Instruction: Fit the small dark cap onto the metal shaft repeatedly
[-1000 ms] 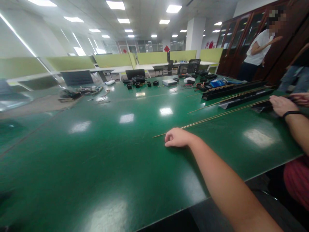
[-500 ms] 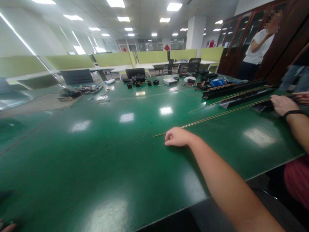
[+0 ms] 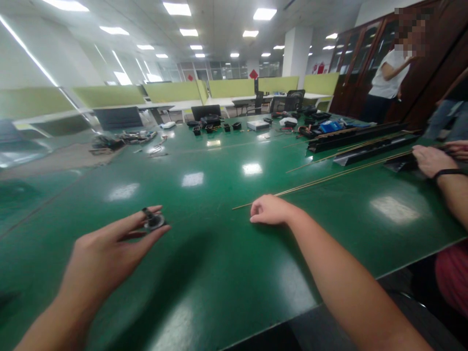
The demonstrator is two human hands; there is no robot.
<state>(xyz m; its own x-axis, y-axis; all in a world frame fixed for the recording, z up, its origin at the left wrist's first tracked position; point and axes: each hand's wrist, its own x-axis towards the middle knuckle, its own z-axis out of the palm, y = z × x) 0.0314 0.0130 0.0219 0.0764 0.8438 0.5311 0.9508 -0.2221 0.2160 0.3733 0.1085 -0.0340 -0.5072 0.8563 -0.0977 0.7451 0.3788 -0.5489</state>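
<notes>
Left hand (image 3: 106, 248) has a small dark ring-like part (image 3: 153, 221) pinched between thumb and fingers, above the green tabletop (image 3: 204, 273), likely to leave its face unobstructed; right hand (image 3: 272, 209) is curled at the near end of the thin rods (image 3: 314, 181), probably steadying them (grip itself hidden, can't tell if fingers are closed on them); rod tip pokes past the knuckles.

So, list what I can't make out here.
All in the head view:
Small round part in the left hand: blurred.
Whether the right hand grips the thin rods: its fingers hide this.
Rods' far ends: behind a co-worker's hand.
Dark items on the far side: too small.
</notes>
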